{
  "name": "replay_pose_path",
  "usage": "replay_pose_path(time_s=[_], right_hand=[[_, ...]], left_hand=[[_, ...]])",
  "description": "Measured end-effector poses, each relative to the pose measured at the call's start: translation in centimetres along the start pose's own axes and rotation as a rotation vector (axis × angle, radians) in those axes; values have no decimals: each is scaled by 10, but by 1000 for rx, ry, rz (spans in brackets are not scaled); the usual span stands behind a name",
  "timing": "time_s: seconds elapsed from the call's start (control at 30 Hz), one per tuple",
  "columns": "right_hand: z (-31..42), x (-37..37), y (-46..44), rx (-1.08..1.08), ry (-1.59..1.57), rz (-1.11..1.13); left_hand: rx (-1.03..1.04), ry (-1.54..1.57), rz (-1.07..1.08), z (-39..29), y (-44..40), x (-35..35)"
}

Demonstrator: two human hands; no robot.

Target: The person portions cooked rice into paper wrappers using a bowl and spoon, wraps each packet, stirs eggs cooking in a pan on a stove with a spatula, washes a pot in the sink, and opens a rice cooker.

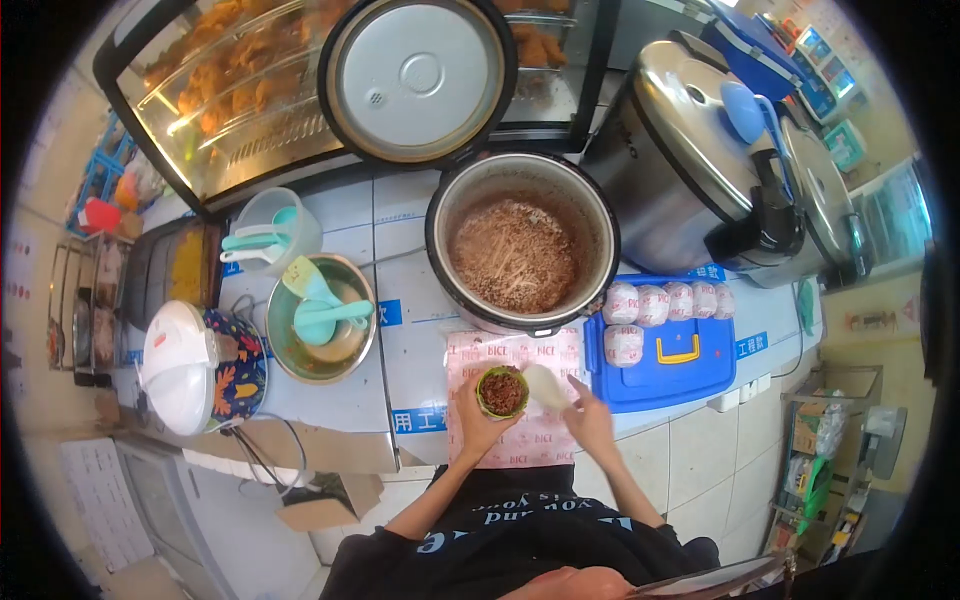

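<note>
My left hand is wrapped round a small green cup filled with dark brown rice. Beside it, my right hand grips a pale rice paddle, its flat blade close to the cup's rim. Both are over a pink sheet of printed wrapping paper on the counter. Just beyond the paper stands a rice cooker with its lid up. Brown rice covers the bottom of its pot.
Several wrapped rice balls sit on a blue box to the right. A steel bowl with turquoise utensils and a floral pot stand left. Behind are a glass food warmer and large steel cookers.
</note>
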State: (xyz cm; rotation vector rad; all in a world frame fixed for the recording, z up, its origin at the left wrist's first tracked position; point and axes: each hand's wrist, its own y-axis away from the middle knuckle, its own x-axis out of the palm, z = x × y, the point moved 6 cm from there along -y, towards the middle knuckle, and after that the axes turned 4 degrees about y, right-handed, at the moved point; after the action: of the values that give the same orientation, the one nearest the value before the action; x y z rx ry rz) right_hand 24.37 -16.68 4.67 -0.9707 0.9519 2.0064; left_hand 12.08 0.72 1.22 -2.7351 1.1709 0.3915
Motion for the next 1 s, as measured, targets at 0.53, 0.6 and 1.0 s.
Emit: replay_pose_path(time_s=[0.53, 0.6, 1.0], right_hand=[[82, -194, -163, -110, 48, -422], [69, -188, -172, -93, -19, -325], [95, -219, -187, -415, -603, -231]], left_hand=[[60, -251, -263, -119, -193, -103], [27, -248, -261, -108, -200, -110], [-282, 211, -91, -118, -206, -111]])
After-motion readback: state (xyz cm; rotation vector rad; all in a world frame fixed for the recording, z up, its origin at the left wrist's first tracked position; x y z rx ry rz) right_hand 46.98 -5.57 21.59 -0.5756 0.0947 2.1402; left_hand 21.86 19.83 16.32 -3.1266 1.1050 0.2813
